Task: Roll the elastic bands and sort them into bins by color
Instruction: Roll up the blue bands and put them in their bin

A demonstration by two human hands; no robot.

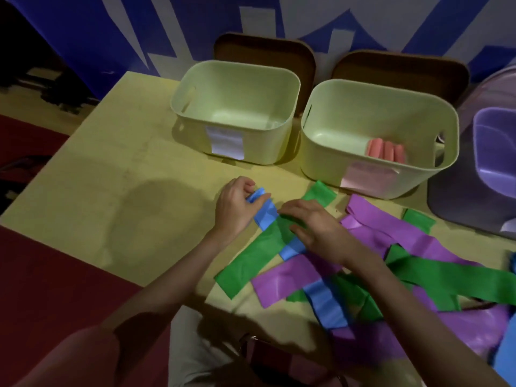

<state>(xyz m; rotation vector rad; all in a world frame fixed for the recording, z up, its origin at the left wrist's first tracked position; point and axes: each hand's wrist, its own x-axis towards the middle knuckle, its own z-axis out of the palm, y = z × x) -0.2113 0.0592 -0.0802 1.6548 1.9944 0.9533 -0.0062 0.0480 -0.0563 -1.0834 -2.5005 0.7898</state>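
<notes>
The left hand (237, 203) pinches the rolled end of the blue elastic band (266, 212), whose length runs back toward the table's near edge under the flat, open right hand (312, 222).

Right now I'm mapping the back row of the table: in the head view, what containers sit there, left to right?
Empty pale green bin with a white label → pale green bin holding pink rolls → purple bin at the right edge.
</notes>
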